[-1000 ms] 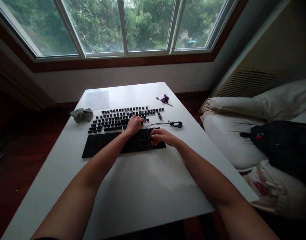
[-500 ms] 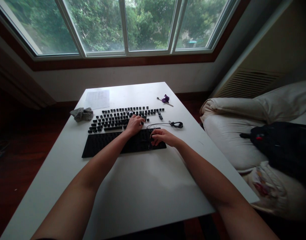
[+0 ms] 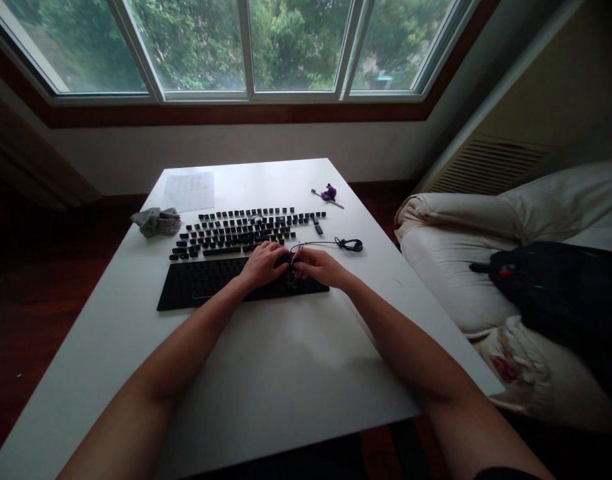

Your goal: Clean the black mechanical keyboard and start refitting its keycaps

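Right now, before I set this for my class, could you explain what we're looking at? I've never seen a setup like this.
There is no machine here: a person works with two bare hands, and the view comes from a camera worn on their head, looking forward and down. On the white table lies a black keyboard, with rows of loose black keycaps beyond it. Around them are a coiled cable, a grey cloth, a sheet of paper and a purple item. The left hand is over the keyboard; the right hand, close beside it, seems to have something thin in its grip, too small to identify.
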The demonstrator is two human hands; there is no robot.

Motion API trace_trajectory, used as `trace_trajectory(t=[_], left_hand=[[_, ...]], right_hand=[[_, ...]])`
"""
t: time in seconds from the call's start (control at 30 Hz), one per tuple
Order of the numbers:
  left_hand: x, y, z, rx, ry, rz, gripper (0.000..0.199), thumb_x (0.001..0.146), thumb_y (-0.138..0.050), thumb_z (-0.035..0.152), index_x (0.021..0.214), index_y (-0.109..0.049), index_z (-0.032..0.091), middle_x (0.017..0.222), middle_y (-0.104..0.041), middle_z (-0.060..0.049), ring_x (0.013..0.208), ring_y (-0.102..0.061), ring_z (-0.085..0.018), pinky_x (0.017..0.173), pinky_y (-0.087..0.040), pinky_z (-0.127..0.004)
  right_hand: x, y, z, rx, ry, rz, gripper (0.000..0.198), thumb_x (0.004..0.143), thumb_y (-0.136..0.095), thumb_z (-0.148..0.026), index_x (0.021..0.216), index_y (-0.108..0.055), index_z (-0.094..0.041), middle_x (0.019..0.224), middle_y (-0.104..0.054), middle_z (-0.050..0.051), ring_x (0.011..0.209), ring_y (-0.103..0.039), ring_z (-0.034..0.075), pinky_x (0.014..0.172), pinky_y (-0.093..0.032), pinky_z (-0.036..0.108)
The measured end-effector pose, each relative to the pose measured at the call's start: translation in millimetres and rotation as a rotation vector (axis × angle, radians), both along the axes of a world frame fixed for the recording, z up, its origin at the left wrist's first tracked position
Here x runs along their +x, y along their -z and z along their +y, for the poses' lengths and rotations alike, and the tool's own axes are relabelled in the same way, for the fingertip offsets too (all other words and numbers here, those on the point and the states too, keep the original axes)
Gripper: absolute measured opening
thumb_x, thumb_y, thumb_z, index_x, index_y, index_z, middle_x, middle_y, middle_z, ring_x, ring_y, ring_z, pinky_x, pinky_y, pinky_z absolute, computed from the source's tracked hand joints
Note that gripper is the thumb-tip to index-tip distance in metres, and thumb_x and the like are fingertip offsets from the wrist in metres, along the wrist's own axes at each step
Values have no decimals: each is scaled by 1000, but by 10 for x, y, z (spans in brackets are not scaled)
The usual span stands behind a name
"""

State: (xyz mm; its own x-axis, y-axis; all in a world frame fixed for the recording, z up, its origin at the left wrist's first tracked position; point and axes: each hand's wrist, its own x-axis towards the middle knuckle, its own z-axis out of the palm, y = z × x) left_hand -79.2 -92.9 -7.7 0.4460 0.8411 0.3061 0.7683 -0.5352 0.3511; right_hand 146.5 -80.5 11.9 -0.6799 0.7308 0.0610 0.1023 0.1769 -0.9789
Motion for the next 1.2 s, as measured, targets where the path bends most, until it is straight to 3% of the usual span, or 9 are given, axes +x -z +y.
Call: trace_trajectory(t=[0.23, 0.6, 0.87, 0.97, 1.1, 1.2], left_hand=[[-25, 33, 17, 37, -15, -1, 34, 89, -66, 37, 120, -65, 25, 117, -64, -9, 109, -54, -28, 97, -45, -44], [-65, 55, 19, 23, -57, -2, 34, 88, -68, 38, 119, -66, 26, 114, -65, -8, 108, -55, -28, 98, -44, -42], [-83, 22, -5, 19, -74, 41, 36, 91, -63, 42, 122, -65, 25, 112, -66, -8, 107, -56, -27, 95, -46, -41], [-86, 25, -6, 21, -72, 57, 36, 92, -62, 43, 122, -64, 25, 112, -66, -7, 107, -57, -27, 94, -47, -41], [-92, 33, -5, 15, -75, 40, 34, 91, -63, 42, 121, -64, 26, 111, -67, -7, 106, -57, -27, 93, -47, -41], [-96, 34, -6, 15, -74, 21, 33, 91, -64, 41, 120, -65, 25, 110, -67, -7, 105, -58, -27, 92, -47, -41]], right_hand=[[23, -94, -9, 199, 15, -189, 17, 91, -63, -36, 99, -63, -21, 74, -67, -1, 69, -67, 17, 63, -50, 27], [33, -495, -240, 520, -177, -424, 8, 82, -65, -18, 90, -67, -19, 76, -66, 0, 65, -56, 14, 63, -38, 25], [-22, -508, -297, 641, -155, -352, 16, 93, -62, -33, 91, -68, -19, 88, -68, 4, 69, -58, 14, 66, -42, 26], [1, -424, -235, 557, -127, -284, 17, 92, -63, -34, 92, -70, -18, 85, -69, 4, 66, -58, 13, 64, -44, 26], [92, -230, -57, 161, -101, -164, 27, 89, -67, -43, 90, -70, -17, 72, -70, 2, 62, -64, 15, 58, -50, 25], [166, -93, 81, -77, -62, -36, 36, 85, -71, -50, 89, -70, -14, 78, -73, 5, 66, -69, 16, 62, -57, 28]])
